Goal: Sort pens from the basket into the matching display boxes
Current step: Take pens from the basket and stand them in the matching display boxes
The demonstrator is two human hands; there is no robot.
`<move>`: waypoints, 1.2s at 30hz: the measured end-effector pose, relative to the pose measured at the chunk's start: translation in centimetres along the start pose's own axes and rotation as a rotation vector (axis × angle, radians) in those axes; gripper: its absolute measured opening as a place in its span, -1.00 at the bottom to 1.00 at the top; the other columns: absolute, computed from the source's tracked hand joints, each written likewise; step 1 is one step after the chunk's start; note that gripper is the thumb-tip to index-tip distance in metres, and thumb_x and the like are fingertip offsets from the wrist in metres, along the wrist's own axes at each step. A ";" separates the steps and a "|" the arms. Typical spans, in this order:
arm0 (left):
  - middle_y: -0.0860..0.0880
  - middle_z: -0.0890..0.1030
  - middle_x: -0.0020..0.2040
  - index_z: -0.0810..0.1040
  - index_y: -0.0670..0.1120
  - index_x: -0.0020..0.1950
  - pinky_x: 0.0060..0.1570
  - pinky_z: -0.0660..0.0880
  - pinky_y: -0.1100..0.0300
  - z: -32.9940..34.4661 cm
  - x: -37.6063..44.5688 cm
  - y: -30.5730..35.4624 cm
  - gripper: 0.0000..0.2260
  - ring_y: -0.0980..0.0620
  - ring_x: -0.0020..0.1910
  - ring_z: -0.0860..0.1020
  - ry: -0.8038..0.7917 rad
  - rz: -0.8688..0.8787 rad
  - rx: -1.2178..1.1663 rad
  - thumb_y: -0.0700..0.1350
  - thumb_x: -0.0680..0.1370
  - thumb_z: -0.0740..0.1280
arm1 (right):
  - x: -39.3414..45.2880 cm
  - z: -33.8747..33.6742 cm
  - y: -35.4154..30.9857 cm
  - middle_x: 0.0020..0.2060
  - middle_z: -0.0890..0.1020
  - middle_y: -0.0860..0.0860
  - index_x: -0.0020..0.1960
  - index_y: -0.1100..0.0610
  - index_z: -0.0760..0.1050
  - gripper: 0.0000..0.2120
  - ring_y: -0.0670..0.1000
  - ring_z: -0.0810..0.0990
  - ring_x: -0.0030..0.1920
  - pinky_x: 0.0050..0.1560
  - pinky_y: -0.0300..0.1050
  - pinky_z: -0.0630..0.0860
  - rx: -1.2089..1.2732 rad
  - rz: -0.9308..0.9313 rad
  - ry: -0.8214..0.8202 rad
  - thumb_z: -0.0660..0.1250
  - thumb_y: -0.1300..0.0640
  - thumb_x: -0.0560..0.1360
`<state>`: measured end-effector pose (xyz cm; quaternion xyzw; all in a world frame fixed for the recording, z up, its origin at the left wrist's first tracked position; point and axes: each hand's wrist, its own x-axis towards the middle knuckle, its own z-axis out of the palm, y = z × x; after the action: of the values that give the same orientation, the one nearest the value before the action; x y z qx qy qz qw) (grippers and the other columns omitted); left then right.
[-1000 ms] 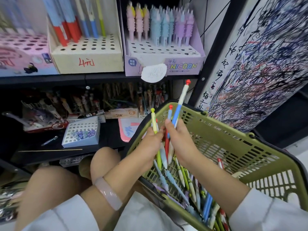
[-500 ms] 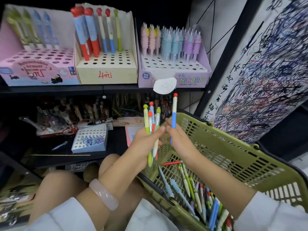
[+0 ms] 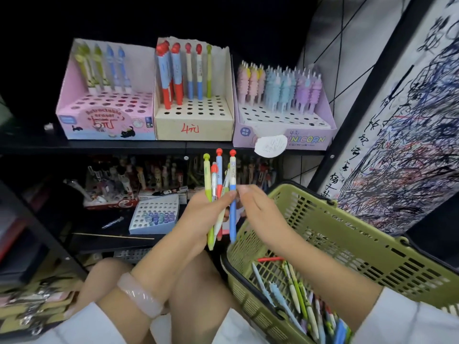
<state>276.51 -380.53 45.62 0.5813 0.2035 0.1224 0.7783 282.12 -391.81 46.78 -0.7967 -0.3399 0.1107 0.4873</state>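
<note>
My left hand grips a bunch of several pens upright, with green, red and blue barrels and round red or green caps. A blue-and-white pen with a red cap stands at the right edge of the bunch, against my left thumb. My right hand is right beside it with its fingertips at that pen; whether it still pinches the pen is unclear. The green basket at the right holds several more pens. On the shelf above stand the cream display box with matching pens, a pink box and a purple unicorn box.
A lower shelf holds a small white holed box, a loose pen, a thin stick and crowded pen stock behind. A scribbled test paper covers the wall at the right. My knees are below the hands.
Both hands rose out of the basket toward the shelf. The right hand brought the blue-and-white pen against the bunch in the left hand. My view tilted up, showing all three display boxes.
</note>
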 end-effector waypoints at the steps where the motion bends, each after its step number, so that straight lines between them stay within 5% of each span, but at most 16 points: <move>1: 0.02 0.65 -0.37 0.62 -0.05 -0.17 -0.36 0.55 0.22 -0.5 0.0 0.4 -0.93 0.10 -0.39 0.59 0.002 0.026 0.029 -0.13 0.50 0.37 | 0.8 -0.2 -0.8 -0.16 0.50 -0.09 -0.09 -0.02 0.49 -0.75 -0.16 0.51 -0.13 -0.02 -0.19 0.47 0.044 0.020 0.025 0.06 0.05 0.63; 5: 0.11 0.60 -0.46 0.60 -0.05 -0.18 -0.42 0.48 0.34 -2.3 0.2 2.4 -0.93 0.23 -0.47 0.53 0.014 0.112 0.091 -0.16 0.50 0.37 | 3.8 -0.4 -3.6 -0.37 0.55 -0.09 -0.20 0.04 0.52 -0.82 -0.26 0.50 -0.44 -0.34 -0.36 0.44 0.152 0.044 -0.017 0.24 0.13 0.56; 10: 0.09 0.54 -0.54 0.56 -0.08 -0.23 -0.56 0.40 0.35 -4.4 0.7 5.0 -0.86 0.19 -0.56 0.48 0.076 0.168 0.145 -0.12 0.53 0.33 | 6.5 0.1 -6.4 -0.31 0.57 0.07 -0.12 0.17 0.45 -0.87 -0.07 0.54 -0.38 -0.33 -0.31 0.54 0.221 0.041 -0.046 0.20 0.18 0.59; 14: 0.04 0.60 -0.43 0.56 -0.12 -0.11 -0.48 0.45 0.30 -6.2 1.7 7.4 -0.86 0.15 -0.50 0.48 0.097 0.202 0.059 -0.11 0.58 0.25 | 10.6 -1.6 -9.4 -0.28 0.57 0.09 -0.08 0.15 0.35 -0.86 -0.06 0.56 -0.42 -0.33 -0.26 0.58 0.268 -0.069 0.175 0.11 0.13 0.62; 21: -0.01 0.69 -0.32 0.52 -0.15 0.05 -0.37 0.53 0.34 -7.8 2.6 10.7 -0.87 0.11 -0.34 0.64 0.096 0.272 -0.085 -0.15 0.59 0.23 | 18.8 -3.5 -11.8 -0.17 0.59 0.17 -0.11 0.11 0.27 -0.87 0.06 0.64 -0.21 -0.21 -0.07 0.61 -0.010 -0.270 0.483 0.11 0.16 0.62; 26: -0.03 0.70 -0.25 0.53 -0.16 0.06 -0.34 0.55 0.31 -8.6 2.9 11.1 -0.86 0.04 -0.25 0.67 0.105 0.269 -0.111 -0.15 0.58 0.24 | 21.8 -1.4 -11.8 -0.15 0.58 0.17 0.00 0.19 0.31 -0.91 0.12 0.62 -0.16 -0.16 0.03 0.58 -0.202 -0.298 0.451 0.12 0.15 0.62; 31: -0.01 0.70 -0.20 0.51 -0.11 0.06 -0.36 0.55 0.31 -9.5 3.2 10.8 -0.87 0.05 -0.25 0.67 0.088 0.292 -0.067 -0.12 0.58 0.23 | 23.2 -0.2 -11.3 -0.38 0.38 -0.06 0.12 0.28 0.34 -0.81 -0.02 0.42 -0.40 -0.30 -0.02 0.45 -0.397 -0.315 0.437 0.09 0.17 0.63; 36: -0.01 0.70 -0.20 0.48 -0.13 0.14 -0.35 0.55 0.31 -9.8 3.4 10.7 -0.82 0.05 -0.25 0.67 0.068 0.318 -0.045 -0.12 0.57 0.23 | 24.2 -0.1 -12.0 -0.30 0.50 0.09 0.20 0.28 0.32 -0.80 0.10 0.51 -0.32 -0.28 0.05 0.50 -0.539 -0.327 0.398 0.08 0.22 0.62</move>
<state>275.53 -367.58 52.93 0.5843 0.1326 0.2680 0.7545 294.94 -372.60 60.78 -0.8375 -0.3782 -0.2192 0.3279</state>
